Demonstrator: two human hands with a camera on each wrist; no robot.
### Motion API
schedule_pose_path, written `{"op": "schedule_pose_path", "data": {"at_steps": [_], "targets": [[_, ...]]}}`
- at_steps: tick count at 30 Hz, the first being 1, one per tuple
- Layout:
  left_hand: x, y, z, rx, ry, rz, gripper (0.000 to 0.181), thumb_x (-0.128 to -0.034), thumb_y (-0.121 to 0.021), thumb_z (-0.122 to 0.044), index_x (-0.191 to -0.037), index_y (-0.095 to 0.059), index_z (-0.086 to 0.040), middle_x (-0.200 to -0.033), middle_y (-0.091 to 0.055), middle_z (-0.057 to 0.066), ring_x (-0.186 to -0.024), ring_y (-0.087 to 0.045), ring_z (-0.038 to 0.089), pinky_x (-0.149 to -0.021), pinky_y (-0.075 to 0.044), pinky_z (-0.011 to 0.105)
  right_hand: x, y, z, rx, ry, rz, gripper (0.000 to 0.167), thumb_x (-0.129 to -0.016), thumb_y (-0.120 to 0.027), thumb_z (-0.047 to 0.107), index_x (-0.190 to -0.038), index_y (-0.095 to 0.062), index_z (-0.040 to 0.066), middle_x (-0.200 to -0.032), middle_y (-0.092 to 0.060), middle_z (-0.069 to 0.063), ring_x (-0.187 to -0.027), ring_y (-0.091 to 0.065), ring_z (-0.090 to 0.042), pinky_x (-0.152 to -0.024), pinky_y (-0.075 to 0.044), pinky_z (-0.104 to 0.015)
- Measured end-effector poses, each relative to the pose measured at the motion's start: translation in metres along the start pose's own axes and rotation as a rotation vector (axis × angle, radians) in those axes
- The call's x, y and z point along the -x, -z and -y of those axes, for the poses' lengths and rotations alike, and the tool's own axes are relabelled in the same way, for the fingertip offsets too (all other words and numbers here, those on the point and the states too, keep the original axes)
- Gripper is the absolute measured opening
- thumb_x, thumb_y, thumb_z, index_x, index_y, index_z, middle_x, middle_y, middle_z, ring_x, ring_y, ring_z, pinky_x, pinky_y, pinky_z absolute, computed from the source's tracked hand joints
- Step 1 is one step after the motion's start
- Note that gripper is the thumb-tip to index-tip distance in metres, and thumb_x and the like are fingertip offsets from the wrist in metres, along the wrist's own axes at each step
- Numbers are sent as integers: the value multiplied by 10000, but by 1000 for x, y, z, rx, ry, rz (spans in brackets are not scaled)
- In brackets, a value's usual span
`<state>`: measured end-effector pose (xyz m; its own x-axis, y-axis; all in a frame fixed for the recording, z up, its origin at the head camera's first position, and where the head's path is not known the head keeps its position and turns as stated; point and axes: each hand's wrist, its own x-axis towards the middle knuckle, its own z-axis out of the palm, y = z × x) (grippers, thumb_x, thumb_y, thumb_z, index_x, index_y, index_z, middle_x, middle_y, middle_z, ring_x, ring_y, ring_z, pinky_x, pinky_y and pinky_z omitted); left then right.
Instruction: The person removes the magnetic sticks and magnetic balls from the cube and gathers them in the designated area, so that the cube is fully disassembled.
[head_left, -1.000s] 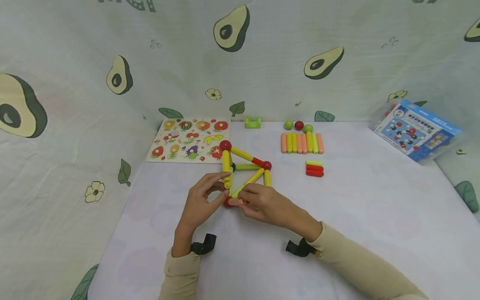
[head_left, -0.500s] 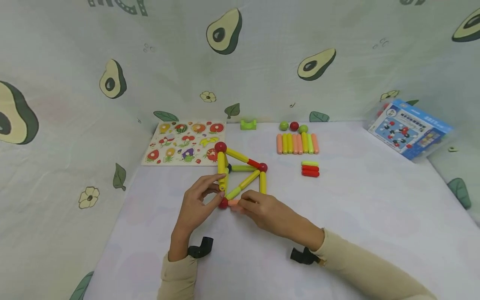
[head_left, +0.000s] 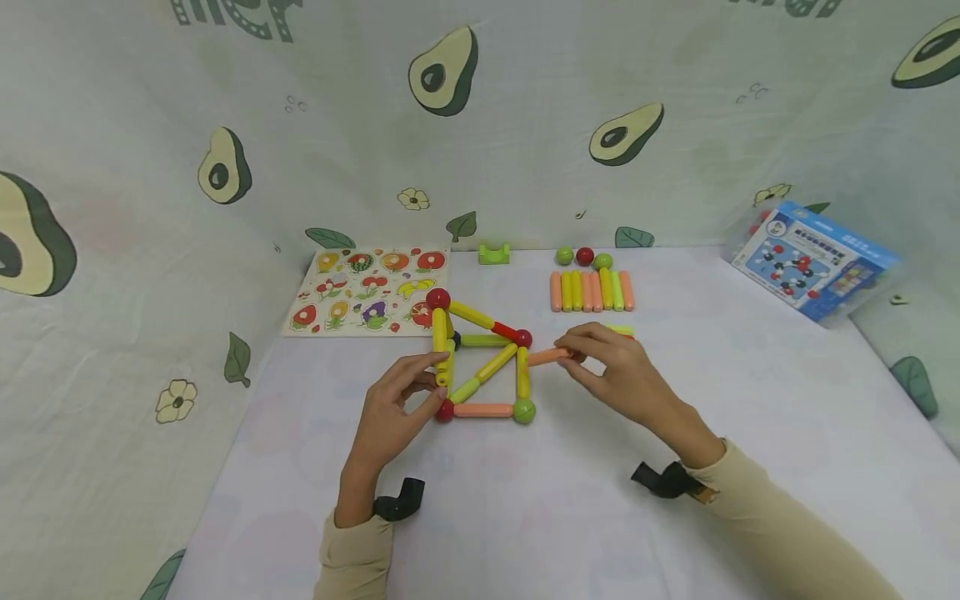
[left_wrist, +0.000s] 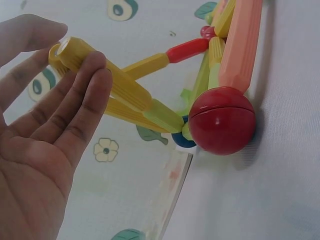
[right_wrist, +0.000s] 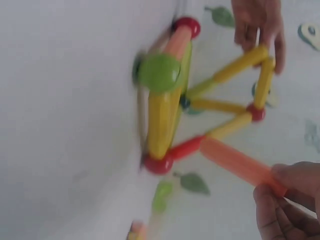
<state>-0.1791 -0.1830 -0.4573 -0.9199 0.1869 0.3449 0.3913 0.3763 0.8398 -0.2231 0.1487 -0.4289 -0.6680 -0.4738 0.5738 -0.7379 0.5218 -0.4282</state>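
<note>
Orange stick [head_left: 548, 357] has one end hidden by the right hand [head_left: 618, 373].

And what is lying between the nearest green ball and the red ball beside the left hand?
A pink rod lies there, running from the red ball to the green ball; the head view shows it.

L grip [left_wrist: 50, 122] holds yel rod [left_wrist: 127, 90]; red ball [left_wrist: 222, 122] apart.
</note>
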Motion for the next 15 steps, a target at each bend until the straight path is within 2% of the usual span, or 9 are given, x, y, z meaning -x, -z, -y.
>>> {"op": "schedule_pose_path", "data": {"at_steps": [4,6,8,10,12,15], "targets": [[0,1,1,0,17,2,490,-901,-747,-55,-1357,-626,-189,-1264,-601,1,-1004,-641,159,-930,-541,319,2,17,-25,57,-67,-67,326,-764,-843,-31,-1073,-745,6,-1047,-683,-56,-820,-657,-150,-751,-540,-162],[0,1,7,2,2,6,485,-910,-747,-97,-1360,-623,-227,-1269,-597,-27,-1004,-640,136,-924,-537,281,4,25,-37,89,-107,-86,321,-769,-834,-45,-1074,-742,-5,-1054,-682,-74,-819,-664,-174,-776,-502,-98],[0,1,8,-1,-11,9,474,-919,-742,-124,-1362,-621,-240,-1271,-597,-33,-1002,-641,134,-918,-535,265,6,32,-47,130,-147,-92,312,-783,-820,-51,-1081,-735,-13,-1054,-675,-83,-826,-659,-196,-795,-434,-29],[0,1,8,-2,-19,7,470,-921,-742,-140,-1363,-621,-247,-1269,-597,-33,-999,-642,135,-914,-537,261,8,38,-56,173,-187,-85,297,-805,-803,-44,-1091,-728,-16,-1058,-665,-93,-839,-657,-218,-794,-421,-28],[0,1,7,-4,-21,3,469,-922,-743,-149,-1361,-621,-257,-1270,-596,-39,-998,-641,131,-912,-537,259,8,45,-66,216,-223,-83,280,-828,-789,-27,-1100,-723,-18,-1063,-657,-103,-856,-658,-230,-801,-503,-126],[0,1,6,-1,-18,1,470,-922,-744,-156,-1361,-620,-267,-1269,-595,-49,-999,-639,124,-911,-537,258,7,54,-83,264,-281,-92,261,-857,-762,-21,-1114,-715,-21,-1061,-648,-117,-870,-651,-247,-788,-576,-356]]}}
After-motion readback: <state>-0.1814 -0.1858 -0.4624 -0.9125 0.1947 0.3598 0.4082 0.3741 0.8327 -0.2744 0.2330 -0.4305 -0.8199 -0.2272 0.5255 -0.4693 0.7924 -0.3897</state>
